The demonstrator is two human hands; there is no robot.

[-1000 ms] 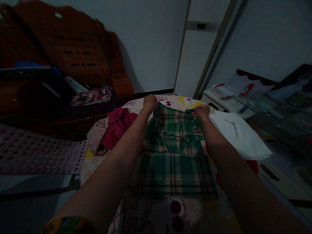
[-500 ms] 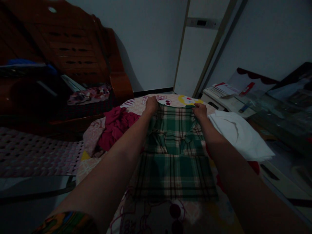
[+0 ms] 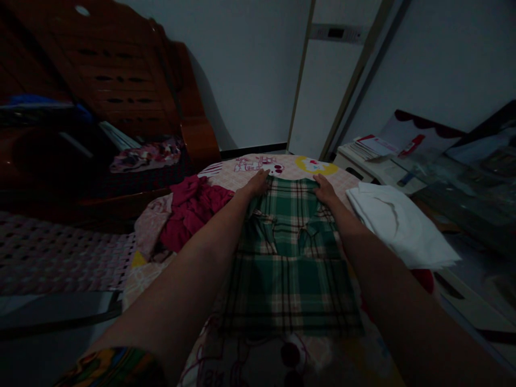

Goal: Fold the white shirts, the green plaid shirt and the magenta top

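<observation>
One green plaid garment (image 3: pixel 290 279) lies spread out between and in front of the person's two hands, running from the fingertips back toward the body between the forearms, with crumpled folds across its middle. The left hand (image 3: pixel 257 184) rests at its far left corner and the right hand (image 3: pixel 323 189) at its far right corner. The hands are well apart, fingers on the fabric; whether they pinch or only press it I cannot tell.

Under the garment is one table (image 3: pixel 342 178), covered by one patterned tablecloth (image 3: pixel 226 177). To the left of the left hand sit one crumpled magenta cloth (image 3: pixel 189 209) and, touching it farther left, one pale patterned cloth (image 3: pixel 152 223). To the right of the right hand lies one white pile (image 3: pixel 399 220), its layers too dim to count.

Beyond that, farther right, one pale cabinet (image 3: pixel 387 171) has a dark slot in its front, its inside hidden; several papers (image 3: pixel 368 148) and one red item (image 3: pixel 413 144) are on top. Far left of the hands, one wooden chair (image 3: pixel 113 80) holds one bunched floral cloth (image 3: pixel 147 155) on its seat.
</observation>
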